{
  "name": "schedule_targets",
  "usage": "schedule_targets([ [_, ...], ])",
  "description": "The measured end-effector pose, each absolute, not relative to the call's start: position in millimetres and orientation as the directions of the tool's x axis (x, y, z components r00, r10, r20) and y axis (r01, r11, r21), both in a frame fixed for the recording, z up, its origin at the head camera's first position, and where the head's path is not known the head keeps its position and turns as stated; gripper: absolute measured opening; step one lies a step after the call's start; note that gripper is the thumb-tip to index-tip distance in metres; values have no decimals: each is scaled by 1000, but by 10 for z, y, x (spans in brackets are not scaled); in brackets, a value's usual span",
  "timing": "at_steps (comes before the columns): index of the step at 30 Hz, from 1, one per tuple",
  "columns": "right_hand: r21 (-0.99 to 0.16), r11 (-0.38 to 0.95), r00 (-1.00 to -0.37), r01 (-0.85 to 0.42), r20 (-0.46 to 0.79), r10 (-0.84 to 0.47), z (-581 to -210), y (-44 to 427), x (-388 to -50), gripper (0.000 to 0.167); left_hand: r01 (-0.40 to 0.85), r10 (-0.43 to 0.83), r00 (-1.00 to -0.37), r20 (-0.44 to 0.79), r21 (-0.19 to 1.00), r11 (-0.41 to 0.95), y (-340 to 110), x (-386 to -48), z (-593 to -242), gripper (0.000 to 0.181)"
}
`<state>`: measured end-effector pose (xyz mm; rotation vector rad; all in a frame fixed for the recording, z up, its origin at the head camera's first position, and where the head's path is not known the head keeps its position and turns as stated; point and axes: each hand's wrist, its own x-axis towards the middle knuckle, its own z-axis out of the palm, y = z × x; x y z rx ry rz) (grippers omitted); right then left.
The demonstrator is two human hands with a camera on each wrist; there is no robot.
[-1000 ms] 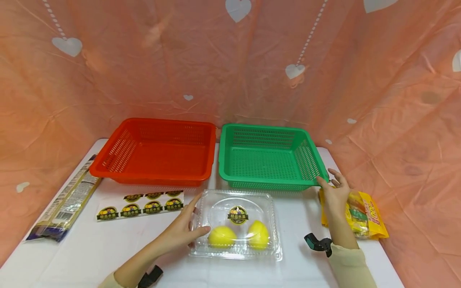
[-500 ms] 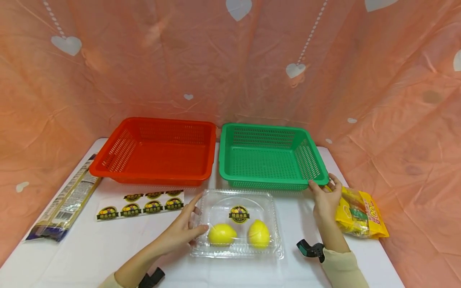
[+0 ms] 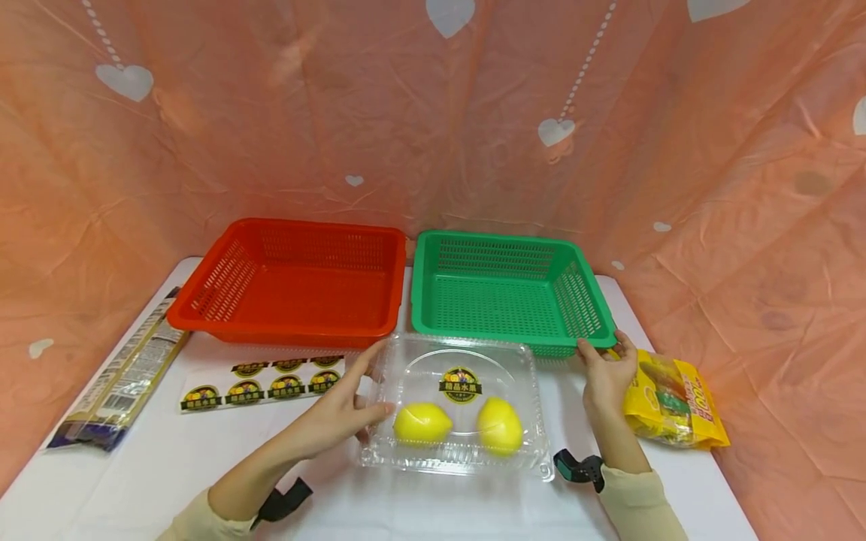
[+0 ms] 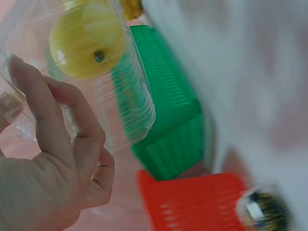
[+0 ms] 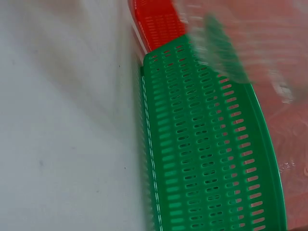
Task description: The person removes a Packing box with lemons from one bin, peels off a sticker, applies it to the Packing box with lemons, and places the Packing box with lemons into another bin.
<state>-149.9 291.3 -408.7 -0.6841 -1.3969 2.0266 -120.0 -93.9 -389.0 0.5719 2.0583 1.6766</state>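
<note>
A clear plastic clamshell box (image 3: 433, 368) with two lemons (image 3: 499, 425) inside hangs just above the table, its lid bearing a round black-and-gold fruit label (image 3: 461, 385). My left hand (image 3: 345, 406) grips its left side, thumb on top and fingers along the edge. In the left wrist view, that hand (image 4: 62, 144) is close to the box wall and a lemon (image 4: 86, 41). My right hand (image 3: 609, 372) holds the front right corner of the green basket (image 3: 494, 342), thumb at the front rim and fingers round the side. The right wrist view shows the basket wall (image 5: 202, 144) but no hand.
A red basket (image 3: 291, 330) stands left of the green one. Before it lies a sheet of matching labels (image 3: 264, 387). A long gold-and-purple packet (image 3: 122, 383) lies at the left edge; a yellow bag (image 3: 676, 402) lies beyond my right hand.
My left hand has lifted the clamshell box slightly off the table and moved it toward the green basket. My right hand has shifted left and closed on that basket's corner.
</note>
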Motion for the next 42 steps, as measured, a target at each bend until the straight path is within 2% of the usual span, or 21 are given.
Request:
schedule_targets([
  [6, -935, -296, -705, -196, -76, 706, -4097, 2923, -1505, 62, 124, 580, -815, 0, 977, 175, -796, -1400, -3566, 91],
  [8, -952, -261, -703, -159, -77, 707, -4104, 2929, -1492, 64, 133, 582, -813, 13, 978, 163, -717, -1502, -3448, 90],
  [13, -977, -191, -690, -99, -71, 720, -4123, 2939, -1467, 63, 142, 582, -812, 45, 982, 122, -455, -1824, -3235, 90],
  [18, -971, -197, -696, -134, -50, 716, -4127, 2923, -1498, 66, 139, 594, -801, 67, 987, 76, -151, -2179, -3131, 90],
  [23, -945, -272, -702, -181, -69, 709, -4122, 2915, -1524, 64, 128, 600, -798, 50, 988, 87, 151, -2519, -3100, 89],
  [32, -952, -256, -694, -166, -72, 716, -4131, 2910, -1508, 65, 91, 642, -766, 14, 992, 86, 585, -3063, -3161, 86],
  [36, -952, -257, -694, -168, -71, 716, -4130, 2905, -1500, 66, 51, 659, -752, -18, 995, 85, 687, -3232, -3202, 86],
  [42, -946, -274, -698, -175, -77, 712, -4140, 2878, -1501, 64, -25, 668, -734, -123, 988, 155, 725, -3394, -3297, 89],
])
